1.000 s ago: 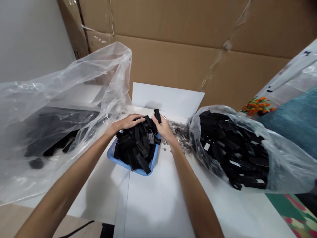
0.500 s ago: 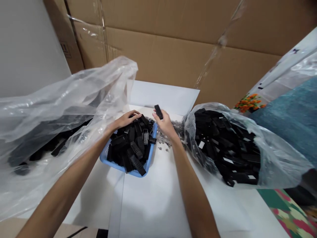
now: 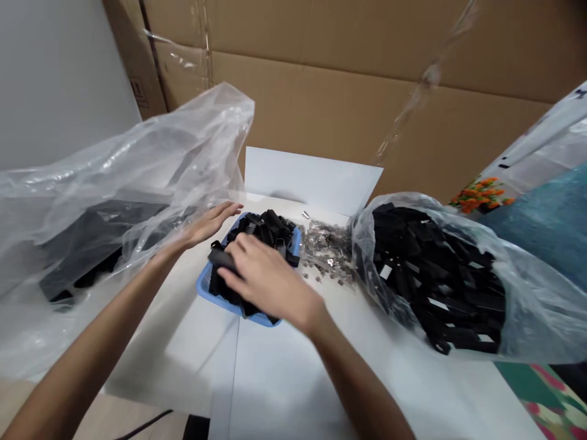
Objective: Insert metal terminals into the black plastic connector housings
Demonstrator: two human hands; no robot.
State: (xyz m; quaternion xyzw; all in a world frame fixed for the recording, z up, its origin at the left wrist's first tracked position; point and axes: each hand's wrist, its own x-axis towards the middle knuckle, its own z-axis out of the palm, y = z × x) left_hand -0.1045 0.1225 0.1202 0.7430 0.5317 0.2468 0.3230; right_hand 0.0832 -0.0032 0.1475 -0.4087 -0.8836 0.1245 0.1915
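A blue basket heaped with black plastic parts stands on the white table. My right hand reaches across the heap toward its left side, fingers curled round a black part at the fingertips. Over the basket's far left corner is my left hand, fingers stretched out and apart, holding nothing and close to the plastic bag beside it.
A big clear bag with dark parts lies on the left. Another clear bag full of black parts lies on the right. Small metal pieces are scattered between it and the basket. A white sheet and cardboard boxes stand behind.
My right hand has swung from the basket's far right corner over to its left side, still with a black part. My left hand has lifted off the heap and opened out leftward.
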